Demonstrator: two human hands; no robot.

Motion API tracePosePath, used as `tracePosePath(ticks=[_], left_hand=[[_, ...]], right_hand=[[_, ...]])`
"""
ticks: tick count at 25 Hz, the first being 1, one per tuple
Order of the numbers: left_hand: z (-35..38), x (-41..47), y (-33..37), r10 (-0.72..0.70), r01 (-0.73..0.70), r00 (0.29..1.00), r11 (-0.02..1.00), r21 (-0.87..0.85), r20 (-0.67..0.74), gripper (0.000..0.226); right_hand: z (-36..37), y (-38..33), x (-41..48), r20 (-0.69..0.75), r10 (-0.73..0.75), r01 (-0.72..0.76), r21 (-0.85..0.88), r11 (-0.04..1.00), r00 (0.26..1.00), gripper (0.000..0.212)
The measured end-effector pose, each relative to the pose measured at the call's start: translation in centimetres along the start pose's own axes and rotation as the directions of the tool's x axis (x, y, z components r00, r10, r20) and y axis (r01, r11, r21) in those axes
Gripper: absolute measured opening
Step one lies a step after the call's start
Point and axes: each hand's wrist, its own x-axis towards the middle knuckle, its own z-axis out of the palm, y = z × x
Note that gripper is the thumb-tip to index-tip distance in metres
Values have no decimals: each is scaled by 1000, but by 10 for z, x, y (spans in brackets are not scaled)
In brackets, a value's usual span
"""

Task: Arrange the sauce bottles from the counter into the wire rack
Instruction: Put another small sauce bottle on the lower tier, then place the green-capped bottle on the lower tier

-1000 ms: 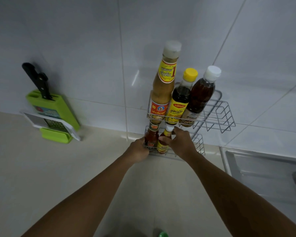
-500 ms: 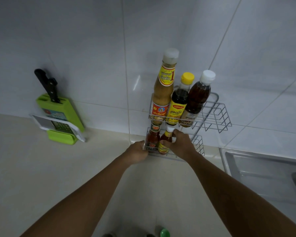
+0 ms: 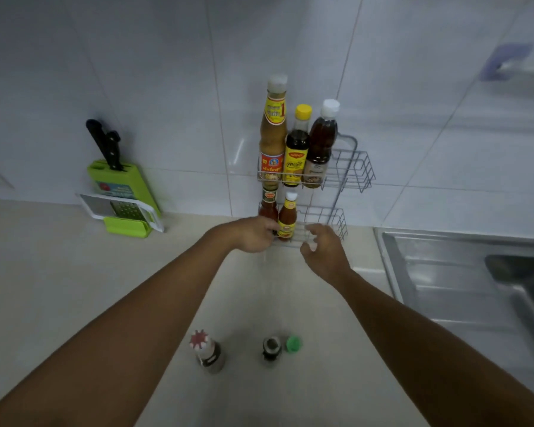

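Head view: the left hand [image 3: 253,234] rests at the lower shelf of the rack [image 3: 350,167], its fingers against the small bottles there; whether its grip closes on one I cannot tell. The right hand [image 3: 324,252] hangs just in front of that shelf, fingers spread and holding nothing. The step looks like settling the lower row. Next, I judge, a hand must reach back to the near table [image 3: 74,272] for another bottle and stand it in the free right part of a shelf.

Count: three tall bottles on the upper shelf, a tan one [image 3: 273,131], a yellow-capped one [image 3: 296,146] and a white-capped one [image 3: 320,143]. Two small bottles below, a red one [image 3: 269,201] and an orange one [image 3: 288,217]. Three wait on the table: red-capped [image 3: 208,352], dark-topped [image 3: 272,349], green-capped [image 3: 294,344].
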Motion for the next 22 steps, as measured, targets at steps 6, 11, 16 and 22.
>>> tracePosePath(ticks=[6,11,16,22], left_hand=[[72,-49,18,-144,89,970,959,267,194,91],[160,-77,-11,-309,307,951,949,-72,-18,119],[240,-84,-54,-344,222,924,836,-502,-165,82],[275,-77,-56,-223,-77,891,784,-616,-395,33]], right_hand=[[5,16,-85,508,-13,81,-112,990,861,44],[44,43,-139,737,79,199,-282,939,672,69],[70,59,-186,534,13,187,-318,930,845,43],[43,62,-193,337,63,-103,105,989,939,48]])
